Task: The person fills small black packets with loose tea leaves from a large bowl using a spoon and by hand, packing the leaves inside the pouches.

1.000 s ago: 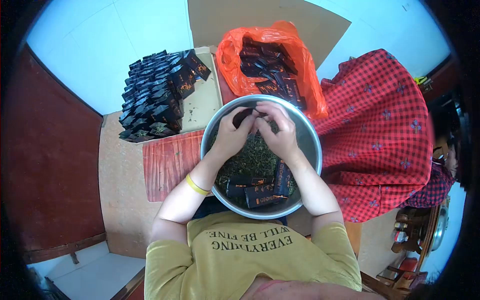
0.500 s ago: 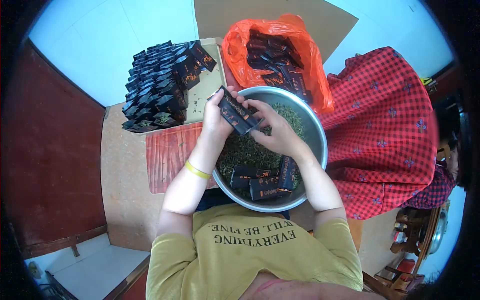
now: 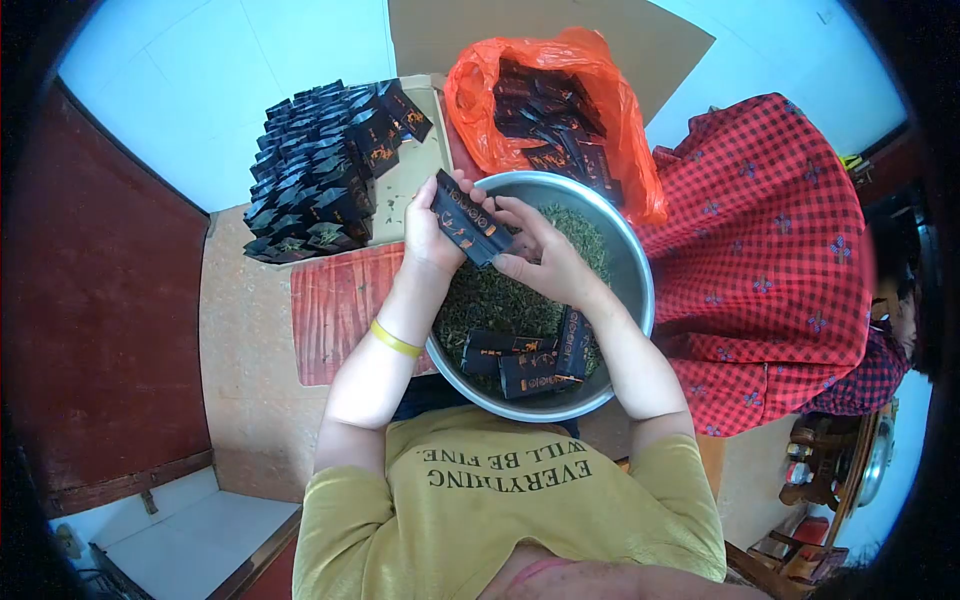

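Observation:
My left hand (image 3: 430, 232) is closed around a small black packet (image 3: 470, 222) with orange print, held at a slant above a metal basin (image 3: 643, 300). My right hand (image 3: 550, 258) is at the packet's lower right end, thumb and fingers bent round its edge. Beneath both hands, dried green leaves (image 3: 500, 300), looking like tea, fill the basin. Several more black packets (image 3: 535, 372) lie on the leaves at the basin's near side. The inside of the held packet is hidden from me.
A cardboard tray (image 3: 415, 185) at the back left holds many upright black packets (image 3: 315, 170). Behind the basin, an orange plastic bag (image 3: 630, 130) contains more packets. A red checked cloth (image 3: 760, 270) drapes at the right. A reddish board (image 3: 340, 320) lies left of the basin.
My right thumb and fingers have shifted slightly at the packet's end. The left hand keeps its hold, and the packet has barely moved.

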The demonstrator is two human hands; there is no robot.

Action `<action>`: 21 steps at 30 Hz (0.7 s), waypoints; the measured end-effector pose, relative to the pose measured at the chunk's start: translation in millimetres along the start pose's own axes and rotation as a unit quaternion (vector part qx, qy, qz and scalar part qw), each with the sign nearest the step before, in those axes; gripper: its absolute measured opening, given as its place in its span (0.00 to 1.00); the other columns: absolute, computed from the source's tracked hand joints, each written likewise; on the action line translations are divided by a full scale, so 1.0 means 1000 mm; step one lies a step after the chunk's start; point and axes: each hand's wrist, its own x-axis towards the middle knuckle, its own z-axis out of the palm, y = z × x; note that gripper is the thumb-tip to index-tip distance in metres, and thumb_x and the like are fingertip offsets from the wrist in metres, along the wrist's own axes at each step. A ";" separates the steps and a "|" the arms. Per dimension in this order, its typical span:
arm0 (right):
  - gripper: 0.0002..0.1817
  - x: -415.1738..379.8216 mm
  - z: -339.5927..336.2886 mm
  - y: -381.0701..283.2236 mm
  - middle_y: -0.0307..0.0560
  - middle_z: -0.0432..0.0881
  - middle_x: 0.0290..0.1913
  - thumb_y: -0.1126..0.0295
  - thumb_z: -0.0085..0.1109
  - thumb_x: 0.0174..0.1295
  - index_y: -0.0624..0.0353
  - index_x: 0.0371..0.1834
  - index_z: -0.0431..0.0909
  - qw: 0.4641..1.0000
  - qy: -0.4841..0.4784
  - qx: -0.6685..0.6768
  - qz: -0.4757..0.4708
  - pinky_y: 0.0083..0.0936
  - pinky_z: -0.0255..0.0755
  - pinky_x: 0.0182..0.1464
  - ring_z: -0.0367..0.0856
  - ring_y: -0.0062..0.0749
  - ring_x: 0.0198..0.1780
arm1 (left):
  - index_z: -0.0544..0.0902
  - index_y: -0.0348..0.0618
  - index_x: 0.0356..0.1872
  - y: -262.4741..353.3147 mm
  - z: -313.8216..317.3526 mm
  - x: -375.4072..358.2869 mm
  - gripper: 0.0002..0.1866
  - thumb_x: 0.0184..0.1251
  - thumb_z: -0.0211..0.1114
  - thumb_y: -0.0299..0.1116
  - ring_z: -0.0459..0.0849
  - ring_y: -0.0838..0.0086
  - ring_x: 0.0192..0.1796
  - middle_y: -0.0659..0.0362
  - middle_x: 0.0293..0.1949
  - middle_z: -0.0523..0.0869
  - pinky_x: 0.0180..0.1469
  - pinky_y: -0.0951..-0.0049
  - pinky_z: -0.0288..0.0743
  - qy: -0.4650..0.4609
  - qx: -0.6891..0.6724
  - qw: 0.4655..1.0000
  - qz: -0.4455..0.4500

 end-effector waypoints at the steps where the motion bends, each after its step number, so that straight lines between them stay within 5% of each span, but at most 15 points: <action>1: 0.39 0.000 0.001 0.004 0.55 0.68 0.69 0.76 0.62 0.64 0.58 0.77 0.53 1.000 -0.004 0.007 0.006 0.27 0.76 0.54 0.79 0.30 0.54 | 0.74 0.41 0.51 -0.001 0.002 -0.002 0.19 0.78 0.46 0.47 0.79 0.62 0.39 0.55 0.36 0.80 0.47 0.54 0.78 0.003 0.006 1.000 0.005; 12: 0.30 0.004 0.012 0.014 0.50 0.78 0.57 0.80 0.54 0.68 0.60 0.73 0.59 0.992 0.067 0.109 0.011 0.22 0.76 0.50 0.80 0.25 0.48 | 0.74 0.40 0.51 -0.011 0.012 -0.004 0.20 0.79 0.45 0.48 0.82 0.58 0.44 0.51 0.41 0.82 0.48 0.52 0.79 0.037 0.085 0.995 0.040; 15: 0.19 0.003 0.007 0.010 0.45 0.84 0.43 0.79 0.52 0.69 0.62 0.63 0.71 0.973 0.173 -0.134 -0.068 0.21 0.77 0.42 0.82 0.21 0.39 | 0.74 0.39 0.52 -0.016 0.013 -0.007 0.20 0.79 0.47 0.47 0.83 0.56 0.48 0.48 0.46 0.84 0.50 0.51 0.79 0.034 0.163 0.985 0.045; 19: 0.11 0.002 -0.011 0.016 0.45 0.85 0.34 0.77 0.52 0.70 0.63 0.52 0.79 0.949 0.193 -0.243 -0.052 0.23 0.78 0.35 0.84 0.22 0.32 | 0.73 0.37 0.56 -0.022 0.011 -0.009 0.22 0.77 0.54 0.47 0.80 0.52 0.57 0.45 0.53 0.82 0.58 0.52 0.76 -0.001 0.342 0.937 0.070; 21: 0.10 0.001 -0.019 0.011 0.46 0.85 0.33 0.77 0.52 0.69 0.63 0.50 0.79 0.941 0.204 -0.265 -0.043 0.24 0.77 0.34 0.84 0.24 0.31 | 0.72 0.35 0.58 -0.033 0.017 -0.009 0.25 0.73 0.60 0.46 0.78 0.51 0.60 0.45 0.53 0.82 0.64 0.51 0.69 0.030 0.550 0.751 0.365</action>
